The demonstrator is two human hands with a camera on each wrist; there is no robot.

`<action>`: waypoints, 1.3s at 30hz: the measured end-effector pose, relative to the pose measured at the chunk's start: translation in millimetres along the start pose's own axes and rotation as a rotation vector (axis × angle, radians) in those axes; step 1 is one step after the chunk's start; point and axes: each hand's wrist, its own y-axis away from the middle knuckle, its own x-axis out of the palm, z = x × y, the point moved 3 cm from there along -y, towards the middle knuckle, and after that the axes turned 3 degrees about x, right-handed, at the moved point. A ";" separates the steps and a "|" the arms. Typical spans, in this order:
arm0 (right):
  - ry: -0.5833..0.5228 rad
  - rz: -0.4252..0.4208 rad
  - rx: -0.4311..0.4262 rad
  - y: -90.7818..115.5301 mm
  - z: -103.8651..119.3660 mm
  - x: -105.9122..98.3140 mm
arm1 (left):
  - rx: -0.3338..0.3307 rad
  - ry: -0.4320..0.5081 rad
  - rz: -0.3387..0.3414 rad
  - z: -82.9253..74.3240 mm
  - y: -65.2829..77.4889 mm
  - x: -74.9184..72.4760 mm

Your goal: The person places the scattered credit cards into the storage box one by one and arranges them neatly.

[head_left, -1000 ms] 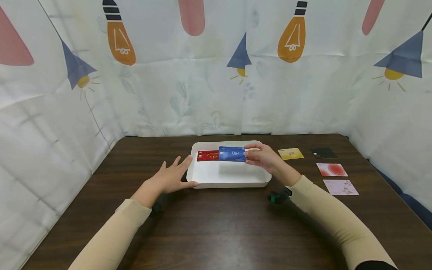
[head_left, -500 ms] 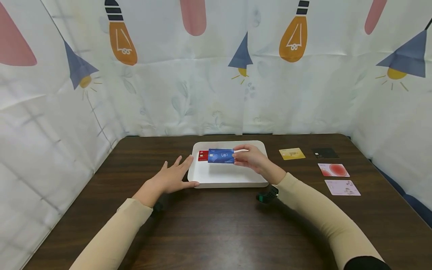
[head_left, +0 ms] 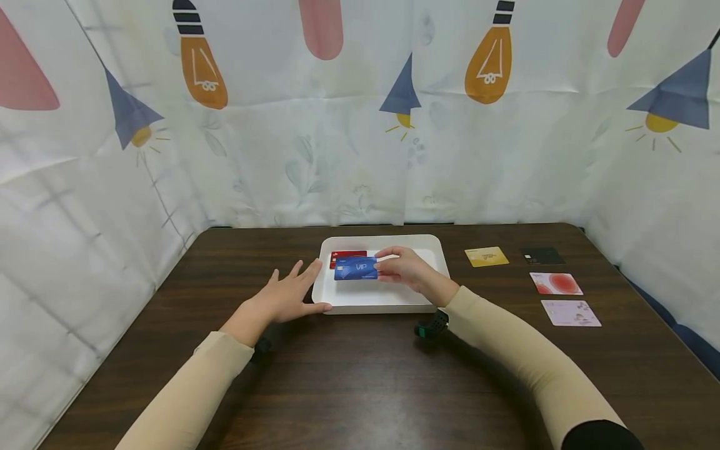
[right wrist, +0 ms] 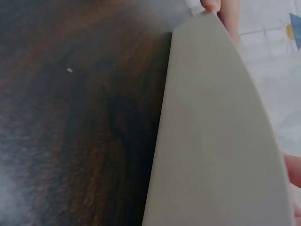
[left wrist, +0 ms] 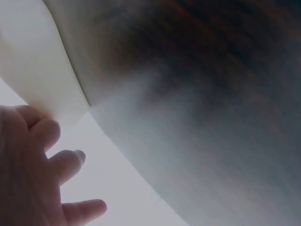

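Between thumb and fingers my right hand (head_left: 409,271) pinches a blue VIP card (head_left: 355,269) by its right end, over the left half of a white tray (head_left: 394,302). Behind it lies a red card (head_left: 347,255) in the tray, its lower right part covered by the blue one. My left hand (head_left: 280,297) rests with spread fingers at the tray's left side, the thumb at the front left corner. In the left wrist view the fingers (left wrist: 66,165) of that hand lie along the tray wall (left wrist: 42,52). The right wrist view shows mostly the tray's outer wall (right wrist: 211,122).
To the right of the tray, on the dark wooden table (head_left: 360,381), lie a gold card (head_left: 486,257), a black card (head_left: 542,255), a white card with a red circle (head_left: 555,284) and a pink card (head_left: 570,313). A patterned curtain (head_left: 337,162) hangs behind the table.
My right hand has moved left and slightly toward me with the blue card, which went from beside the red card to in front of it. My left hand stays at the tray.
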 end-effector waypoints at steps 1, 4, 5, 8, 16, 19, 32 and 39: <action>0.008 0.001 0.005 -2.0 -0.5 1.4 | -0.002 -0.002 0.001 0.2 0.4 -0.2; 0.048 -0.003 0.025 -7.0 -2.8 5.5 | -0.002 -0.009 -0.002 0.3 1.4 -0.7; 0.060 -0.007 0.034 -8.2 -4.0 7.1 | -0.001 -0.009 -0.004 0.3 1.5 -0.8; 0.076 -0.006 0.054 -10.4 -7.1 12.3 | 0.000 -0.010 -0.006 0.7 1.7 -0.8; 0.082 -0.023 0.053 -15.1 -7.0 21.5 | -0.003 -0.014 -0.001 2.9 1.5 -0.1; 0.089 -0.030 0.056 -17.8 -6.9 22.1 | 0.000 -0.014 0.000 3.1 1.1 0.1; 0.096 -0.068 0.079 -23.8 -6.5 23.1 | 0.000 -0.020 0.001 3.5 0.5 0.2; 0.108 -0.078 0.094 -24.0 -8.1 22.5 | 0.001 -0.016 0.001 3.6 -1.3 1.4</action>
